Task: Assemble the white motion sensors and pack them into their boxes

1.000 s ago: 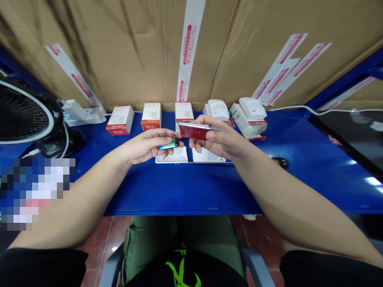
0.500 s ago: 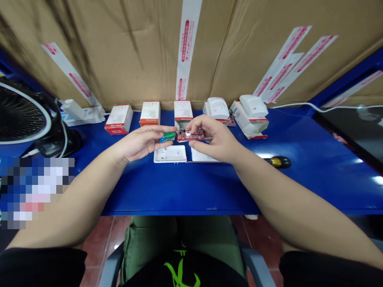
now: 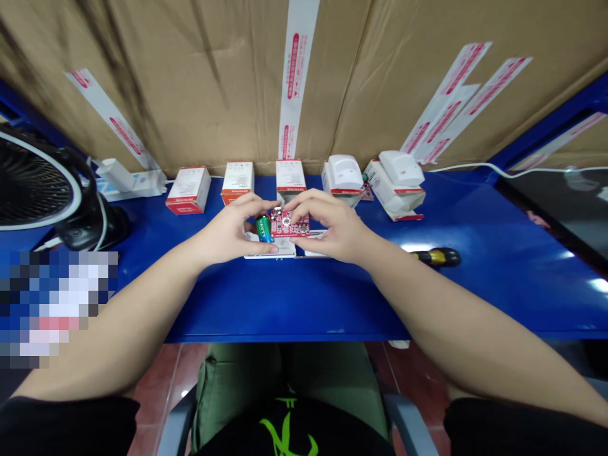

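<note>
My left hand (image 3: 230, 233) is closed on a green and blue battery (image 3: 263, 230), held between thumb and fingers. Right beside it, a red circuit board (image 3: 300, 229) with small parts on its face is gripped by my right hand (image 3: 339, 227). The battery's end lies against or very close to the board's left edge; I cannot tell whether they are joined. Underneath both hands, two white plastic casing halves (image 3: 287, 247) lie on the blue table (image 3: 294, 297), partly hidden.
Along the cardboard wall stand several red and white boxes (image 3: 189, 190), two topped by white detector units (image 3: 401, 168). A black and yellow screwdriver handle (image 3: 439, 256) lies to the right. At the left are a black fan (image 3: 35, 180) and a power strip (image 3: 142, 183).
The circuit board has moved slightly left and down, its face tipped more toward me. The battery has turned from lying sideways to nearly upright, and my left fingers have curled further round it.
</note>
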`<state>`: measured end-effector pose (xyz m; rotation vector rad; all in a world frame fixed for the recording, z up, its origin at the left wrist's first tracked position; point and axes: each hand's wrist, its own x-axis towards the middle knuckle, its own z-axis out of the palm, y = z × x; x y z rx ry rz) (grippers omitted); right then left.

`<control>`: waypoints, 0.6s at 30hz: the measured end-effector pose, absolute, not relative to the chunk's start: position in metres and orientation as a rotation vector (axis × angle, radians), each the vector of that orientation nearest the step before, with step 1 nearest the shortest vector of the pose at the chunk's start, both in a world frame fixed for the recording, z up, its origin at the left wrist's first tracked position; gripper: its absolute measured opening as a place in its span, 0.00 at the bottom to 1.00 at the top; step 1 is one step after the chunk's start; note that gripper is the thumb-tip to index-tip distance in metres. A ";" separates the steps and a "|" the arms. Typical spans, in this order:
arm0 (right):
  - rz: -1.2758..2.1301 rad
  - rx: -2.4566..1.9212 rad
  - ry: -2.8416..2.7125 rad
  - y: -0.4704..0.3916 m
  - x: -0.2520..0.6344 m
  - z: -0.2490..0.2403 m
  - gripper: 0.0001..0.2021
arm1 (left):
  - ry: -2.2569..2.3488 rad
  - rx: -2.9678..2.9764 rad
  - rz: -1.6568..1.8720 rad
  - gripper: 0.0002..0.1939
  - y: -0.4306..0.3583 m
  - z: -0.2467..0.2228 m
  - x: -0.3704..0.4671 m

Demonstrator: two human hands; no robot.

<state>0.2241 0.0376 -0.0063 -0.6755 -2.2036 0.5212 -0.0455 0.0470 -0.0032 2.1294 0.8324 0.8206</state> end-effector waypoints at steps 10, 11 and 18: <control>0.502 -0.690 -2.255 0.035 0.218 -0.017 0.07 | 0.748 2.538 0.790 0.31 0.050 0.004 -0.049; 0.509 -0.684 -2.253 0.035 0.218 -0.017 0.07 | 0.738 2.544 0.768 0.31 0.050 0.006 -0.049; 0.558 -0.831 -2.339 0.038 0.223 -0.012 0.29 | 0.877 2.577 0.553 0.27 0.055 0.025 -0.070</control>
